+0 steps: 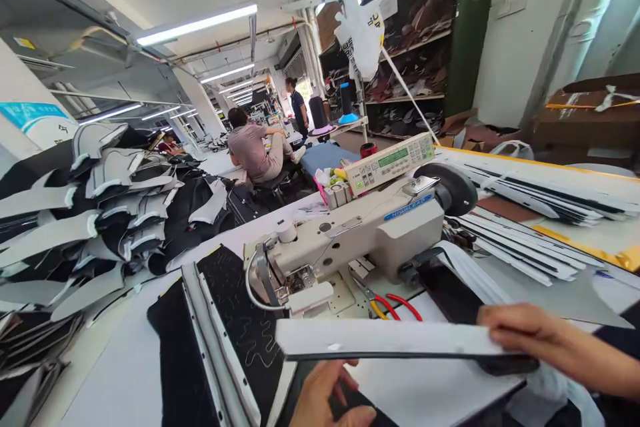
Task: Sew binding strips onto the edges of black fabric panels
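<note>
My right hand point(533, 337) is closed around the right end of a long white strip with a black edge point(390, 339), held level in front of the sewing machine point(345, 240). Just under the strip, my left hand point(327, 393) has its fingers and thumb apart, with nothing between them. Its fingertips are close to the strip's lower edge; whether they touch it I cannot tell. To the left lies a black stitched panel point(245, 307) with a grey and white banded piece point(215, 340) along it. Red-and-yellow-handled pliers point(387, 303) rest by the machine bed.
Similar white and black strips point(520, 247) are stacked on the right. A heap of grey and black cut pieces point(125, 193) fills the left. A control panel point(393, 160) sits behind the machine. Farther back are a seated person point(255, 147) and a standing person point(299, 107).
</note>
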The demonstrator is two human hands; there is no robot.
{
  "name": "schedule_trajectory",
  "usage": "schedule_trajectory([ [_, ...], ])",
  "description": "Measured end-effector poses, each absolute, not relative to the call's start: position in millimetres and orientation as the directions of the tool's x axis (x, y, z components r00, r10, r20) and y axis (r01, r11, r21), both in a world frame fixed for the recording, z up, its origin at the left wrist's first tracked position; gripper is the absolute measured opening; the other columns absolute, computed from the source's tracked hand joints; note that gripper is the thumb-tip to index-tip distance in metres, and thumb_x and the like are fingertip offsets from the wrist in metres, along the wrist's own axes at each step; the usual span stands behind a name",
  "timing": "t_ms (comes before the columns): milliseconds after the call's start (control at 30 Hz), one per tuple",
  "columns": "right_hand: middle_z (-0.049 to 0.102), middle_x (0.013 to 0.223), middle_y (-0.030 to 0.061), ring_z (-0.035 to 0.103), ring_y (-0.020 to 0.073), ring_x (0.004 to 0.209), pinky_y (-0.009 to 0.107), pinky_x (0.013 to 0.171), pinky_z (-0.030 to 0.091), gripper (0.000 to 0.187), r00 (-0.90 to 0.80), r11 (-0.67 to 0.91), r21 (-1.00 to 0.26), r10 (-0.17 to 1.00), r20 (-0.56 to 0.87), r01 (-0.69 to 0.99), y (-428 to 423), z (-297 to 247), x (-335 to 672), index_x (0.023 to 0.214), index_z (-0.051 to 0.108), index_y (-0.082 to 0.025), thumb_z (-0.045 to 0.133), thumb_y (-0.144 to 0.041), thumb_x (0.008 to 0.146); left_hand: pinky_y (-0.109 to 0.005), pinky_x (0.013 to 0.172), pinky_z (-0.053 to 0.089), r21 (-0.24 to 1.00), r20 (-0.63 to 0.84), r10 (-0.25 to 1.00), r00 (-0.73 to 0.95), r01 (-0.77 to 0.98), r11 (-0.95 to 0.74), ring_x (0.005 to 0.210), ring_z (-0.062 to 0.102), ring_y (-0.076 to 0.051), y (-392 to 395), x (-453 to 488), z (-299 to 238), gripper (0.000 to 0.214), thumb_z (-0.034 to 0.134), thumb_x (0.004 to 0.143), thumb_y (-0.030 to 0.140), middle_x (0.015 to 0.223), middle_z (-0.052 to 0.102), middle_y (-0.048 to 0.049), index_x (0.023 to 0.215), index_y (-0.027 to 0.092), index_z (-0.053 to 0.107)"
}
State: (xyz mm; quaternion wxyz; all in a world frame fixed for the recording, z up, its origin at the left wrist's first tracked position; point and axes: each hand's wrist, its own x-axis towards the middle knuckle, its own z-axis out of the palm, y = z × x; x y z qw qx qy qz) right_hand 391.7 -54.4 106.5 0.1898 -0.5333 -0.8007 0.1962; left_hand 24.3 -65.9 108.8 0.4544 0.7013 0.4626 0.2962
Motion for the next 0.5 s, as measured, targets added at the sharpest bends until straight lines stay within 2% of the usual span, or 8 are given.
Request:
schedule_trajectory([
  [33, 0.055, 0.067, 0.0066, 0.054, 0.0096, 0.064, 0.021, 0.060, 0.039, 0.040, -0.496, 0.382, -0.617, 0.868, -0.016, 0.688, -55, 114, 367, 0.070, 0.056, -0.024, 0.030, -0.049, 0.087, -0.024, 0.055, 0.042, 0.967, -0.097, 0.928, 0.360, 0.255, 0.002, 0.058, 0.054, -0.012, -69, 33, 113, 0.048, 0.061, 0.063, 0.053, 0.079, 0.064, -0.0087, 0.094, 0.016, 0.061],
  [100, 0.056, 0.072, 0.0065, 0.054, 0.0103, 0.070, 0.021, 0.067, 0.040, 0.034, -0.639, 0.404, -0.692, 0.762, -0.108, 0.598, -53, 122, 332, 0.073, 0.054, -0.025, 0.031, -0.044, 0.089, -0.021, 0.048, 0.036, 0.970, -0.236, 0.942, 0.238, 0.001, 0.243, 0.048, 0.048, -0.008, -72, 43, 118, 0.042, 0.058, 0.067, 0.052, 0.060, 0.060, -0.0054, 0.075, 0.011, 0.061],
  [167, 0.057, 0.073, 0.0063, 0.055, 0.0112, 0.072, 0.022, 0.070, 0.040, 0.032, -0.700, 0.408, -0.714, 0.696, -0.159, 0.568, -45, 120, 313, 0.074, 0.054, -0.025, 0.031, -0.042, 0.090, -0.019, 0.044, 0.032, 0.916, -0.329, 0.939, 0.105, -0.207, 0.344, 0.045, 0.048, -0.007, -71, 45, 121, 0.038, 0.060, 0.068, 0.047, 0.054, 0.059, -0.0048, 0.062, 0.009, 0.058],
  [233, 0.057, 0.072, 0.0056, 0.055, 0.0114, 0.064, 0.022, 0.064, 0.042, 0.032, -0.695, 0.396, -0.717, 0.698, -0.171, 0.574, -32, 112, 301, 0.078, 0.054, -0.024, 0.029, -0.039, 0.091, -0.018, 0.042, 0.029, 0.864, -0.391, 0.919, 0.044, -0.326, 0.383, 0.044, 0.050, -0.007, -71, 42, 120, 0.035, 0.067, 0.062, 0.042, 0.055, 0.060, -0.0050, 0.059, 0.009, 0.057],
  [300, 0.058, 0.079, 0.0069, 0.056, 0.0131, 0.063, 0.024, 0.062, 0.044, 0.028, -0.637, 0.440, -0.668, 0.768, -0.065, 0.600, -20, 102, 286, 0.091, 0.055, -0.023, 0.029, -0.035, 0.091, -0.017, 0.041, 0.028, 0.826, -0.440, 0.897, 0.048, -0.372, 0.424, 0.041, 0.049, -0.006, -71, 40, 118, 0.034, 0.070, 0.059, 0.040, 0.054, 0.060, -0.0054, 0.056, 0.008, 0.057],
  [367, 0.056, 0.098, 0.0108, 0.057, 0.0172, 0.082, 0.028, 0.070, 0.044, 0.027, -0.641, 0.590, -0.556, 0.757, 0.127, 0.586, -12, 93, 265, 0.108, 0.050, -0.021, 0.035, -0.032, 0.089, -0.016, 0.038, 0.027, 0.791, -0.483, 0.871, 0.091, -0.382, 0.479, 0.038, 0.048, -0.005, -73, 43, 115, 0.035, 0.070, 0.058, 0.039, 0.051, 0.060, -0.0056, 0.056, 0.007, 0.057],
  [433, 0.049, 0.115, 0.0122, 0.049, 0.0200, 0.102, 0.031, 0.081, 0.041, 0.032, -0.740, 0.774, -0.407, 0.612, 0.280, 0.486, -9, 89, 240, 0.119, 0.044, -0.021, 0.037, -0.030, 0.089, -0.015, 0.035, 0.023, 0.754, -0.528, 0.834, 0.157, -0.365, 0.546, 0.034, 0.045, -0.004, -74, 48, 109, 0.036, 0.071, 0.056, 0.040, 0.050, 0.059, -0.0053, 0.058, 0.006, 0.058],
  [500, 0.050, 0.115, 0.0095, 0.048, 0.0177, 0.100, 0.029, 0.081, 0.038, 0.030, -0.832, 0.888, -0.294, 0.442, 0.337, 0.353, -9, 88, 218, 0.118, 0.046, -0.021, 0.032, -0.026, 0.091, -0.016, 0.033, 0.020, 0.734, -0.557, 0.791, 0.254, -0.296, 0.612, 0.031, 0.043, -0.004, -73, 51, 100, 0.040, 0.071, 0.054, 0.045, 0.047, 0.057, -0.0042, 0.059, 0.007, 0.056],
])
